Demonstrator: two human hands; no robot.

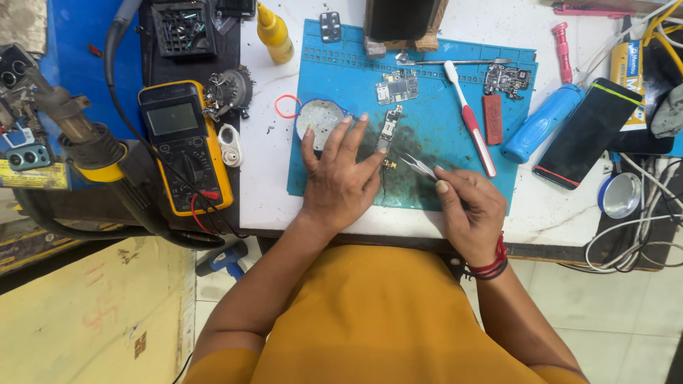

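My left hand (340,176) lies flat, fingers spread, on the blue work mat (434,92), its fingertips beside a narrow circuit board (388,128) and a round magnifier lens (318,118). My right hand (471,208) pinches metal tweezers (417,166), whose tips point left toward a tiny part just below the narrow board. Two more circuit boards (397,88) (506,78) rest further back on the mat.
A red-and-white toothbrush (469,118), a blue cylinder (542,122) and a black phone (588,132) lie to the right. A yellow multimeter (183,146) and hot-air gun (78,135) sit left. A yellow bottle (274,34) stands behind. Cables crowd the right edge.
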